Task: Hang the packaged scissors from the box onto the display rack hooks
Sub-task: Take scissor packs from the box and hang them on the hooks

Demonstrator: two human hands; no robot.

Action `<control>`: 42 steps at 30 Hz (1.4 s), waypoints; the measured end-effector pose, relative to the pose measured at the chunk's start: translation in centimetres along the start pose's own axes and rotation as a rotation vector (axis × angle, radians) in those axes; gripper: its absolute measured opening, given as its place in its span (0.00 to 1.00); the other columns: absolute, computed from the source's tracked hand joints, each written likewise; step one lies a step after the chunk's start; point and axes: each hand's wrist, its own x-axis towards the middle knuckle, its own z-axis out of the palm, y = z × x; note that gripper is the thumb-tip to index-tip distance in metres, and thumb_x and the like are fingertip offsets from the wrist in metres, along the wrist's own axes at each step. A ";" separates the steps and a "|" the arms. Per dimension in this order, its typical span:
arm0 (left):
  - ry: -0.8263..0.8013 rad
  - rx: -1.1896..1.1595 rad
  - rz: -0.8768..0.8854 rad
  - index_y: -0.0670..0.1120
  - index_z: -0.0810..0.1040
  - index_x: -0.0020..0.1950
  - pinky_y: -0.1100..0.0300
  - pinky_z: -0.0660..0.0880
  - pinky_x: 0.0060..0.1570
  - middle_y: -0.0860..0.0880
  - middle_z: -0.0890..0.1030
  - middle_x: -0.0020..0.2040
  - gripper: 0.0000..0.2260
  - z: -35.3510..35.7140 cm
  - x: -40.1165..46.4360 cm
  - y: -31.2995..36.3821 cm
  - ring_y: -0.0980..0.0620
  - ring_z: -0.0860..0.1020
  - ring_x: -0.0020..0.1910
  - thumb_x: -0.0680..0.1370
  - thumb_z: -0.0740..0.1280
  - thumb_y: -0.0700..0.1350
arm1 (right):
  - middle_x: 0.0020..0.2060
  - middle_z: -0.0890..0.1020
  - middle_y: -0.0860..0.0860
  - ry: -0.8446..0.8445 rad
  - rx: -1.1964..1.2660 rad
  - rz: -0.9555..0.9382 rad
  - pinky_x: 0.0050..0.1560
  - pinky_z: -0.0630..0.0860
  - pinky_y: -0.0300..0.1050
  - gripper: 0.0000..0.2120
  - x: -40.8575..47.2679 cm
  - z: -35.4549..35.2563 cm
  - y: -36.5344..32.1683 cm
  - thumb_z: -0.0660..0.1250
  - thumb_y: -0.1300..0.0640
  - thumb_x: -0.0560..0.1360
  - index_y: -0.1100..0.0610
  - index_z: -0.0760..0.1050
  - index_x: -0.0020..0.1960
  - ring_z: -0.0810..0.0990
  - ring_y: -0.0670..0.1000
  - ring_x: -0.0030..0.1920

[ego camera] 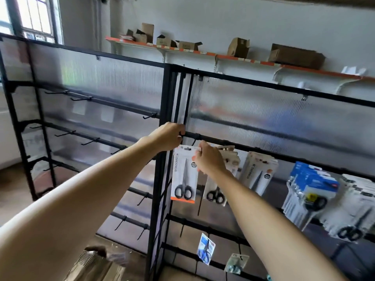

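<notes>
Two bare forearms reach up and away from the viewer toward a black metal display rack (166, 110) backed with ribbed translucent panels. At the bottom edge, nearest the viewer, sits the open box (97, 264), blurred, its contents hard to make out.

The left hand (167, 136) is curled around the rack's horizontal bar where it meets the upright post, apparently at the base of a hook that cannot be seen clearly. The right hand (209, 158) pinches the top right corner of a packaged pair of scissors (184, 175), a white card with an orange bottom strip and black handles, held upright just below that bar.

The step in hand looks like threading the card's hang hole onto the hook. The next move likely calls for lining the hole up with the hook tip and sliding the card back along it, the left hand steadying the hook.

Just to the right, hung scissors packs (257, 171) already fill neighbouring hooks, and the nearest one sits close behind the right hand, leaving little room. Further right hang blue and white packs (312, 185). Bare hooks (81, 98) line the left section of the rack. Far behind, a wall shelf (203, 52) holds cardboard cartons.
</notes>
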 end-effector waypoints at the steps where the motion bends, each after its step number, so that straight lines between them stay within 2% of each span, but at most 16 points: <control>1: -0.003 -0.006 0.012 0.47 0.78 0.53 0.56 0.75 0.35 0.48 0.78 0.45 0.07 0.2 0.2 -0.1 0.47 0.77 0.41 0.78 0.62 0.39 | 0.34 0.80 0.53 0.004 0.006 0.028 0.34 0.81 0.53 0.02 0.2 0.4 -0.1 0.60 0.58 0.76 0.53 0.67 0.46 0.81 0.55 0.32; 4: -0.013 -0.024 0.035 0.45 0.78 0.54 0.61 0.70 0.33 0.47 0.78 0.46 0.08 0.8 0.8 -0.3 0.48 0.76 0.42 0.79 0.62 0.38 | 0.37 0.81 0.55 -0.039 0.036 0.072 0.35 0.81 0.51 0.02 0.5 0.9 -0.4 0.59 0.60 0.76 0.55 0.67 0.48 0.81 0.55 0.33; 7: -0.018 -0.060 0.062 0.44 0.78 0.55 0.58 0.74 0.38 0.46 0.80 0.49 0.08 1.3 1.4 -0.3 0.48 0.78 0.44 0.79 0.62 0.38 | 0.38 0.82 0.56 -0.102 0.023 0.083 0.30 0.79 0.46 0.04 0.4 1.2 0.0 0.56 0.61 0.78 0.57 0.67 0.53 0.83 0.53 0.33; 11: -0.043 -0.057 0.067 0.46 0.78 0.56 0.51 0.79 0.46 0.47 0.80 0.51 0.08 1.9 2.4 -0.4 0.47 0.79 0.47 0.79 0.63 0.40 | 0.41 0.80 0.57 -0.031 -0.029 0.137 0.37 0.82 0.55 0.05 1.0 1.7 0.8 0.58 0.61 0.79 0.60 0.68 0.53 0.83 0.57 0.39; 15: -0.061 -0.077 0.067 0.44 0.77 0.58 0.57 0.76 0.47 0.46 0.79 0.53 0.09 2.4 3.7 -0.2 0.47 0.78 0.50 0.79 0.64 0.40 | 0.46 0.80 0.60 -0.046 -0.115 0.148 0.39 0.76 0.49 0.06 3.0 1.7 0.5 0.58 0.66 0.78 0.63 0.71 0.54 0.81 0.60 0.46; 19: -0.089 -0.084 0.044 0.46 0.77 0.58 0.53 0.78 0.50 0.46 0.80 0.54 0.08 2.8 5.0 -0.4 0.46 0.78 0.50 0.79 0.65 0.41 | 0.52 0.81 0.61 -0.081 -0.185 0.153 0.50 0.76 0.51 0.12 6.0 2.0 0.6 0.58 0.70 0.76 0.65 0.74 0.57 0.80 0.60 0.55; 22: -0.096 -0.087 0.024 0.48 0.77 0.56 0.52 0.79 0.47 0.46 0.80 0.53 0.07 3.2 5.9 -0.3 0.47 0.78 0.47 0.78 0.65 0.42 | 0.56 0.80 0.61 -0.073 -0.238 0.157 0.53 0.75 0.51 0.12 7.5 2.1 1.7 0.59 0.69 0.77 0.64 0.75 0.58 0.78 0.60 0.58; 28: -0.146 -0.055 -0.004 0.50 0.75 0.61 0.49 0.78 0.52 0.47 0.78 0.56 0.11 3.9 6.9 -0.6 0.47 0.77 0.53 0.78 0.66 0.44 | 0.59 0.78 0.62 -0.007 -0.175 0.214 0.56 0.75 0.53 0.12 9.2 3.5 2.8 0.58 0.68 0.78 0.65 0.71 0.61 0.78 0.62 0.60; 31: -0.141 -0.072 0.009 0.50 0.76 0.60 0.50 0.78 0.52 0.49 0.79 0.56 0.11 3.8 7.2 -0.7 0.48 0.77 0.51 0.78 0.66 0.45 | 0.59 0.77 0.64 0.021 -0.126 0.249 0.52 0.76 0.53 0.18 9.3 3.6 2.5 0.57 0.69 0.79 0.65 0.63 0.68 0.78 0.63 0.58; 33: -0.138 -0.078 0.003 0.51 0.76 0.59 0.50 0.78 0.52 0.49 0.80 0.55 0.10 4.0 7.2 -0.7 0.49 0.77 0.50 0.78 0.66 0.46 | 0.58 0.77 0.64 0.040 -0.072 0.284 0.47 0.75 0.51 0.18 9.3 3.5 2.1 0.57 0.69 0.78 0.65 0.61 0.68 0.79 0.63 0.56; 35: -0.146 -0.060 0.004 0.52 0.76 0.58 0.48 0.79 0.51 0.49 0.80 0.55 0.09 4.1 6.9 -0.7 0.48 0.78 0.50 0.78 0.66 0.46 | 0.58 0.75 0.65 0.042 -0.014 0.306 0.44 0.73 0.50 0.17 9.3 3.4 1.6 0.57 0.68 0.79 0.64 0.61 0.66 0.79 0.63 0.54; 39: -0.147 -0.071 0.007 0.51 0.76 0.57 0.48 0.80 0.49 0.48 0.80 0.54 0.08 3.8 6.1 -0.5 0.48 0.78 0.48 0.78 0.66 0.45 | 0.64 0.70 0.65 -0.114 0.066 0.265 0.52 0.71 0.49 0.15 8.1 3.2 1.0 0.56 0.66 0.80 0.66 0.67 0.66 0.75 0.64 0.60; 42: -0.152 -0.078 0.017 0.50 0.76 0.58 0.50 0.80 0.49 0.47 0.80 0.53 0.09 3.2 5.6 -0.2 0.48 0.78 0.47 0.78 0.66 0.44 | 0.52 0.76 0.60 -0.175 0.135 0.214 0.47 0.67 0.43 0.10 6.4 2.9 0.6 0.56 0.63 0.81 0.60 0.73 0.58 0.76 0.60 0.53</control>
